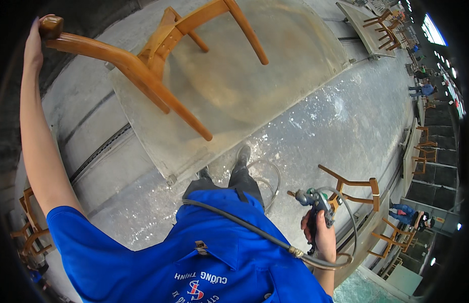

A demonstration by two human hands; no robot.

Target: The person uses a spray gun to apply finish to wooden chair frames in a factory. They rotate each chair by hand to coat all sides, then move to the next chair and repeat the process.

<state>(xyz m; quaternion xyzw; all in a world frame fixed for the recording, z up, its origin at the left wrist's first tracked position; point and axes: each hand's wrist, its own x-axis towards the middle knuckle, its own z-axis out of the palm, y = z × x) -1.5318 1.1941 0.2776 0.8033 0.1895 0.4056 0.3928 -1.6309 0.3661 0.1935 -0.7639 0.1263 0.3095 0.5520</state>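
wooden chair frame, tipped, one hand on its leg

head view: left hand (pixel 35 43) clenched around a leg tip of the chair frame (pixel 159 55), tilted over the stained platform (pixel 275 96). rigid, glossy, probably slick and awkward rather than heavy; legs offer the best hold. right hand (pixel 323 235) grasping the spray gun (pixel 315 202), hose (pixel 234 222) trailing, well apart from the chair.

No packages, signs or screens show. The only label-like mark is a printed emblem (pixel 196 290), white lettering with a red and white logo, on the blue shirt, left of the right hand's fingers (pixel 308 228).
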